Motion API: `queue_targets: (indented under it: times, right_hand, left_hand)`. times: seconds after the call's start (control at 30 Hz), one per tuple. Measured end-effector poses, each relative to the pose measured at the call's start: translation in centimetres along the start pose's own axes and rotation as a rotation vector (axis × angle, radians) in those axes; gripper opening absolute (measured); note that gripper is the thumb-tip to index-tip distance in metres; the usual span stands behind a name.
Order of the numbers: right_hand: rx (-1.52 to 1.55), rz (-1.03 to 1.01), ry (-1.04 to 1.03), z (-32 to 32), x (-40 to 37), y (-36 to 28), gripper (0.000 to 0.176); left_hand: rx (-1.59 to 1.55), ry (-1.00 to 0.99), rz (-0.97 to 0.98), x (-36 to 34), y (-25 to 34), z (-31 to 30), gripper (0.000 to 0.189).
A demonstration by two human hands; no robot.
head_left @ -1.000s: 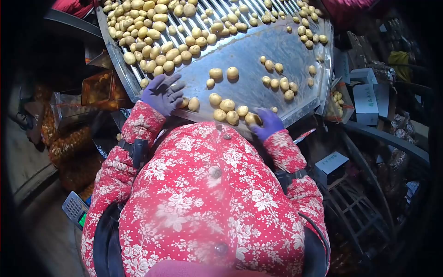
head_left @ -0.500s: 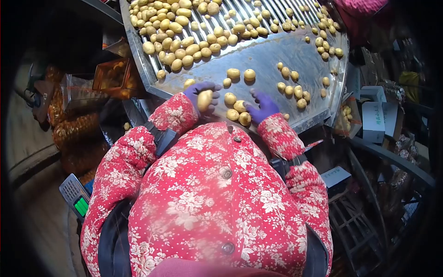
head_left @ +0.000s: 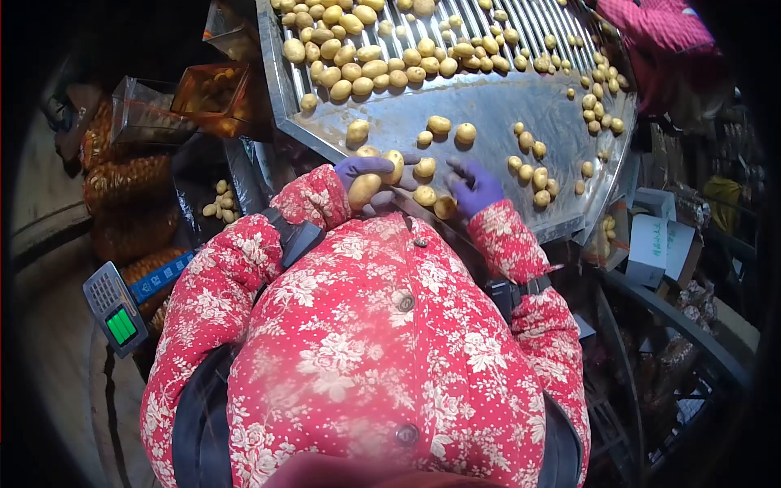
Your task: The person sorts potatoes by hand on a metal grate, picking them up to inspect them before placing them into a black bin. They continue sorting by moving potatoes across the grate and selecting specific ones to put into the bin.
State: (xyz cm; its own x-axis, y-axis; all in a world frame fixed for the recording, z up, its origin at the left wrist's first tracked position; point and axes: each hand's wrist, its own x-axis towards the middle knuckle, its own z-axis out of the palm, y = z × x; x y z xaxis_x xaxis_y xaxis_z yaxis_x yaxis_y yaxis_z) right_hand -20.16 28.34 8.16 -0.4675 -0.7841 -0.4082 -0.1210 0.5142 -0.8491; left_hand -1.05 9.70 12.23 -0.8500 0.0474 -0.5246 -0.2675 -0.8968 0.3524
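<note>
My left hand (head_left: 351, 168), in a purple glove, is closed around a large oblong potato (head_left: 364, 191) and a second potato (head_left: 394, 165) at the tray's near edge. Its fingers point right, towards a few loose potatoes (head_left: 424, 195). Across from it, my right hand (head_left: 478, 191), also gloved in purple, has its fingers apart and stretched left. The fingertips are close to a potato (head_left: 445, 206) at the edge, and nothing shows in that palm. Both hands are over the metal tray (head_left: 382, 120), where more potatoes (head_left: 439, 124) lie just beyond.
Metal rollers (head_left: 521, 34) carrying many potatoes fill the far side. Another person's pink sleeve (head_left: 659, 26) shows at the upper right. On the left are filled net bags (head_left: 126, 183), an orange crate (head_left: 213, 89) and a scale (head_left: 116, 309). White boxes (head_left: 647, 248) stand at the right.
The camera view has shifted, moving the tray right and up. My left hand held one potato visibly and now has two, with fewer potatoes between the hands. My right hand stays spread near them.
</note>
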Motion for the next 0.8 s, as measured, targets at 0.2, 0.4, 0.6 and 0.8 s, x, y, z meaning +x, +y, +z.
queue_targets:
  times: [0.2,0.4,0.6,0.8]
  right_hand:
    - [-0.601,0.215,-0.107,0.9,-2.7,0.5,0.058]
    - [0.189,0.313,-0.109,0.5,-2.6,-1.2,0.047]
    - [-0.609,0.12,-0.087,2.4,-0.8,0.9,0.06]
    - [-0.095,0.301,-0.035,1.7,-0.5,2.3,0.047]
  left_hand:
    - [-0.426,-0.02,-0.028,0.3,-0.5,-3.2,0.049]
    - [-0.558,-0.066,-0.013,0.3,-1.7,-2.7,0.055]
    - [-0.482,-0.069,-0.026,0.6,-2.1,-4.7,0.051]
    - [-0.376,-0.134,0.045,-0.6,-1.1,-3.8,0.06]
